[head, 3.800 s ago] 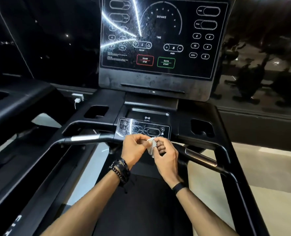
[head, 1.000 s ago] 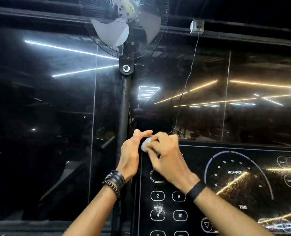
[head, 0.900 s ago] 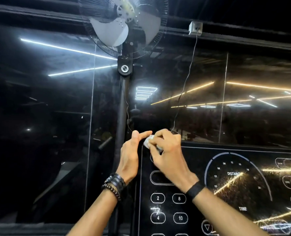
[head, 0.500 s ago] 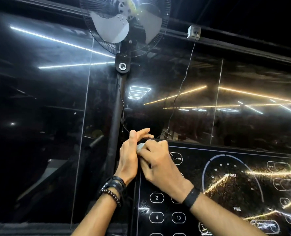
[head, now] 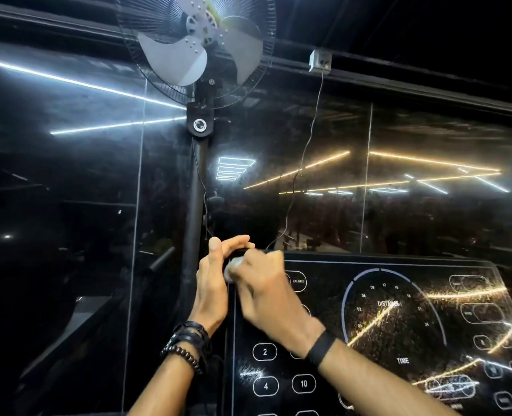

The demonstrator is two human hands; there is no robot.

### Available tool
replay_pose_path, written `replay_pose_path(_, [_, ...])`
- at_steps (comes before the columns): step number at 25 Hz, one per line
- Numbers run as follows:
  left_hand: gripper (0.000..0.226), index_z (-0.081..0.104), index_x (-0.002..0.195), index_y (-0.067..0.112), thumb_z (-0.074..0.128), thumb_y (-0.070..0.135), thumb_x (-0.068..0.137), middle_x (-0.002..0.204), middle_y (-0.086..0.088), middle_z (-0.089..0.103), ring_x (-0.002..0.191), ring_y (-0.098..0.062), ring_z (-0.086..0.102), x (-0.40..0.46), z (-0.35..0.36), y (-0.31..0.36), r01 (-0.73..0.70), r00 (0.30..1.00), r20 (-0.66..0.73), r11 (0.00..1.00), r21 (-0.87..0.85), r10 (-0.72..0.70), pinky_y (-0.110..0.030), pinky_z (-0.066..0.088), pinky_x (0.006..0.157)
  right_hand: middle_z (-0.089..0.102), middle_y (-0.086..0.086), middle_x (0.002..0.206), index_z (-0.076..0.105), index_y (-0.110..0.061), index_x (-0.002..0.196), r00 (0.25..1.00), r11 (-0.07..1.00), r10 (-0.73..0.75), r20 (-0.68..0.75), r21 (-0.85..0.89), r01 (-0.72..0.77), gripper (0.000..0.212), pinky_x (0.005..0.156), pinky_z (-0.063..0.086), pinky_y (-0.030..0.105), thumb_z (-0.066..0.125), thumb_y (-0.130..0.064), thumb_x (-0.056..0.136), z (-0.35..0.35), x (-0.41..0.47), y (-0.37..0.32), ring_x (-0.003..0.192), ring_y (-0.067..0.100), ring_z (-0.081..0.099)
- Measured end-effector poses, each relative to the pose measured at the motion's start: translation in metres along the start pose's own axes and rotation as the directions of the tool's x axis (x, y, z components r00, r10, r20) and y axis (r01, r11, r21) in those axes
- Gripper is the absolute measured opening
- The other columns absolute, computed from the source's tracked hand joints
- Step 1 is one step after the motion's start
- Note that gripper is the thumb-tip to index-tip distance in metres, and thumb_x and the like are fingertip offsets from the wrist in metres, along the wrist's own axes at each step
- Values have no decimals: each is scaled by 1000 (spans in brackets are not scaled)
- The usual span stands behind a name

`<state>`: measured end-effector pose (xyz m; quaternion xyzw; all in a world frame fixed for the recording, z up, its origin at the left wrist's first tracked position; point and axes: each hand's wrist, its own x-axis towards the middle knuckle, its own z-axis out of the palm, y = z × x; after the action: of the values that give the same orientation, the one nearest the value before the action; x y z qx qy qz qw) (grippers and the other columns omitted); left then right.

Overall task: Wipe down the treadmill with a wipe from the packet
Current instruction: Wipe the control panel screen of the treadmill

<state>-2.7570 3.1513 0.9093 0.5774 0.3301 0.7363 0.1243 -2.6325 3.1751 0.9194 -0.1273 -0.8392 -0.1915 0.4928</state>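
The treadmill's black console screen (head: 398, 331) fills the lower right, with white button outlines and a DISTANCE dial. A small crumpled white wipe (head: 232, 267) shows at the screen's top left corner. My right hand (head: 266, 295) grips the wipe and presses it onto that corner; the hand is motion-blurred. My left hand (head: 215, 283) holds the console's left edge, thumb up and fingers hooked over the top corner. The wipe packet is out of view.
A standing fan (head: 200, 46) on a black pole (head: 193, 223) rises just behind the console's left side. Dark glass panels (head: 368, 175) with reflected ceiling lights stand behind. A thin cable (head: 304, 151) hangs from a small wall box (head: 319, 60).
Both hands rose from the lower control panel to the screen's top left corner. Over the last second my right hand has slid the wipe down and left along that corner.
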Motion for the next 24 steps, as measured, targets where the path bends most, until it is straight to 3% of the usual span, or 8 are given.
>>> replay_pose_path(2, [78, 74, 114, 27, 16, 75, 94, 115, 1, 74, 116, -19, 66, 1, -1, -1, 0, 1000, -8, 1000, -3, 0, -54, 41, 110, 59, -4, 90, 67, -16, 94, 991, 995, -94, 95, -32, 97, 20, 77, 37, 41, 53, -4, 85, -1, -6, -1, 81, 18, 57])
replay_pose_path(5, [77, 73, 116, 24, 14, 70, 97, 116, 3, 74, 120, -16, 64, 0, 1, 0, -27, 1000, -8, 999, 45, 27, -52, 39, 112, 52, -9, 85, 67, -19, 88, 990, 993, 116, -79, -11, -117, 17, 76, 35, 38, 60, -3, 86, -11, 6, 14, 77, 14, 53])
replay_pose_path(6, [77, 73, 115, 24, 13, 69, 97, 116, 3, 74, 120, -16, 64, -1, 2, 1, -29, 1000, -4, 998, 49, 29, -52, 40, 112, 53, -8, 86, 66, -18, 88, 990, 993, 120, -75, -7, -121, 18, 76, 36, 39, 59, -1, 86, -10, 4, 11, 78, 15, 54])
replay_pose_path(9, [78, 74, 112, 25, 15, 72, 95, 114, 1, 75, 116, -17, 65, -1, 1, -3, -30, 1000, -7, 999, 25, 30, -52, 42, 109, 58, -5, 89, 65, -19, 92, 997, 997, -51, 65, -48, 54, 18, 76, 37, 42, 56, -4, 90, -6, -14, 6, 78, 17, 55])
replay_pose_path(13, [74, 76, 108, 31, 16, 74, 96, 112, 3, 75, 115, -19, 66, -2, 3, -3, -33, 999, -16, 999, 43, 33, -53, 44, 107, 53, -13, 86, 67, -20, 88, 977, 987, 158, -144, -11, -161, 20, 74, 38, 42, 64, -1, 87, -15, -3, 21, 77, 10, 53])
replay_pose_path(16, [68, 75, 108, 29, 21, 67, 97, 109, 5, 76, 110, -15, 68, -4, 4, 0, -42, 999, -13, 997, 67, 43, -48, 47, 104, 57, -9, 88, 65, -20, 90, 1000, 996, -12, -16, -92, 11, 20, 74, 39, 43, 61, -1, 89, -10, -18, 15, 76, 14, 54])
replay_pose_path(20, [47, 76, 107, 25, 38, 50, 96, 108, 9, 75, 107, -10, 68, -3, 5, 5, -28, 1000, 9, 996, 91, 27, -41, 50, 101, 54, -9, 83, 70, -21, 87, 962, 975, 198, -188, -61, -212, 21, 74, 38, 44, 64, 0, 88, -24, -3, 38, 73, 14, 54])
replay_pose_path(24, [30, 75, 108, 23, 49, 26, 93, 110, 10, 75, 110, -8, 66, -4, 6, 1, -67, 998, 0, 990, 125, 68, -36, 48, 103, 57, -7, 85, 66, -21, 89, 999, 990, 0, -39, -142, -5, 17, 70, 37, 40, 61, -5, 89, -19, -23, 27, 71, 18, 54])
